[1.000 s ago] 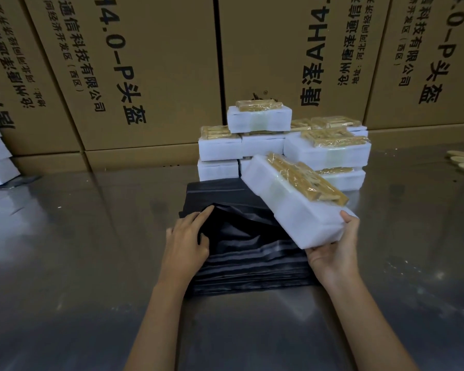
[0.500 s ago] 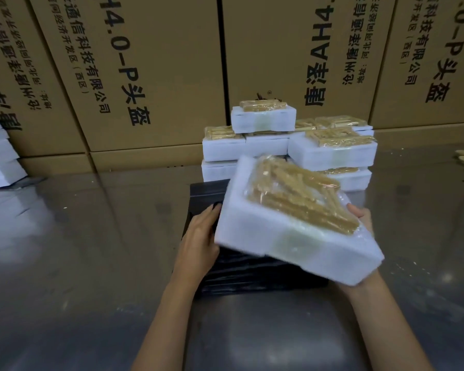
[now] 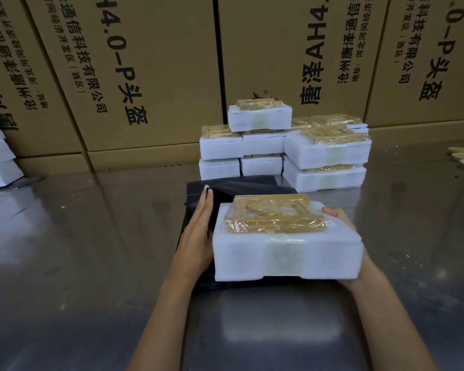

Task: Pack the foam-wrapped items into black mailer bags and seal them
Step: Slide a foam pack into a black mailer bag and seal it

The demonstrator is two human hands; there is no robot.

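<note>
One foam-wrapped item [image 3: 287,236] has swung down level since a moment ago — the right hand [image 3: 343,253] cradles it from beneath, over the black mailer bags [image 3: 241,186]. Beside it, the left hand [image 3: 198,234] lies flat, fingers straight, holding the top bag's mouth open. Beyond the grip a stack of foam packs [image 3: 284,148] waits — insertion looks next, nothing blocking.

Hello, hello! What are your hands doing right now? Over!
Left hand flat, holding bag mouth open. Right hand grips foam pack, poised at the opening, not in yet. Nothing blocking.
</note>
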